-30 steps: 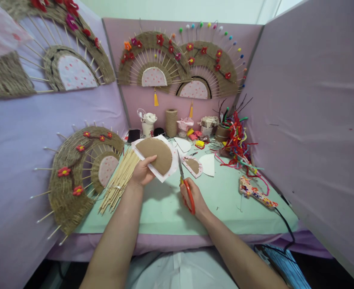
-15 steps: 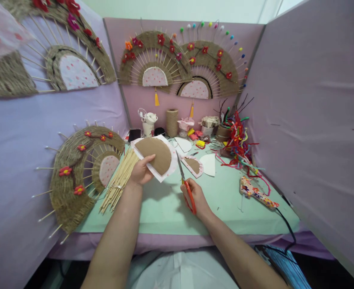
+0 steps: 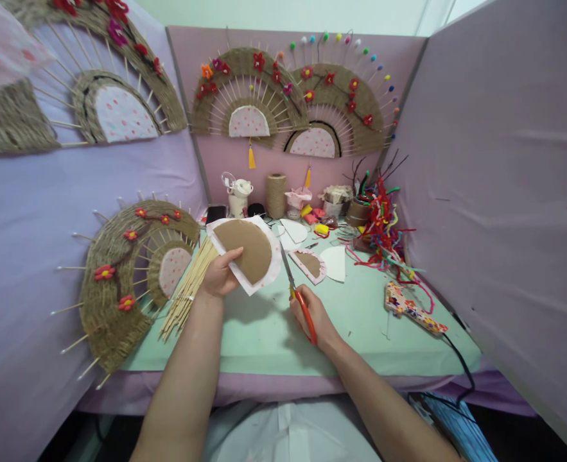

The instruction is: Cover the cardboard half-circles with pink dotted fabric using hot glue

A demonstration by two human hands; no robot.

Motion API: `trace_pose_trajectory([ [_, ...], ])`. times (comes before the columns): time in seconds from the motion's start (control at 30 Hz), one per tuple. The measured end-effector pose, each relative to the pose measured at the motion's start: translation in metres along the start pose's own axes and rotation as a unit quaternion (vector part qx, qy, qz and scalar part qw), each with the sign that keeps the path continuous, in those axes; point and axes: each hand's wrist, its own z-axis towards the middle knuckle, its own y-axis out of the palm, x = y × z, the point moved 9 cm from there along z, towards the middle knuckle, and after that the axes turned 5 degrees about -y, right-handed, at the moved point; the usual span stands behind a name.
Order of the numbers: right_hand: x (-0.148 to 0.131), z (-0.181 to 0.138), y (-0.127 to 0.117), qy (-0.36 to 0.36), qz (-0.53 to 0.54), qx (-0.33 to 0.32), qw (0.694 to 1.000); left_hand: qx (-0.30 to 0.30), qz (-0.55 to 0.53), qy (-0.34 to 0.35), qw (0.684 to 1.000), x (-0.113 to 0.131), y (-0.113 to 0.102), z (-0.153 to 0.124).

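Note:
My left hand [image 3: 219, 274] pinches a half-round piece of brown cardboard [image 3: 245, 249] near its straight edge, thumb on top. White fabric [image 3: 272, 269] with faint pink spots lies under the cardboard and sticks out as a border around it. In my right hand [image 3: 312, 316] is a pair of scissors [image 3: 304, 314] with orange-red handles. The blades point up and away, close beside the fabric's right edge; whether they touch it I cannot tell. Behind the blades lies a fabric-edged cardboard half-round [image 3: 311, 265] beside a white half-round piece [image 3: 334, 264].
A bundle of bamboo sticks [image 3: 187, 292] lies left. At the right are a flower-patterned glue gun [image 3: 411, 309] with a cord and a tangle of pipe cleaners [image 3: 383, 218]. A twine spool [image 3: 276, 196] stands at the back. Decorated fans [image 3: 249, 83] hang on the partitions.
My left hand has shifted slightly left and turned the cardboard and fabric a little. The scissors have stayed nearly in place, with a slight move right.

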Motion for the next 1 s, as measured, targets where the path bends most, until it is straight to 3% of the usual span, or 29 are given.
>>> trace_pose_trajectory([
  [0.57,-0.0011,-0.0026,0.0012,-0.021,-0.011,-0.04,0.999,-0.033,0.035,-0.006,0.999,-0.0043,0.0026,-0.0011],
  [1.0,0.0019,-0.0036,-0.0016,0.0,-0.01,-0.032,0.999,-0.045,0.047,-0.009,0.998,-0.0054,0.0024,-0.001],
])
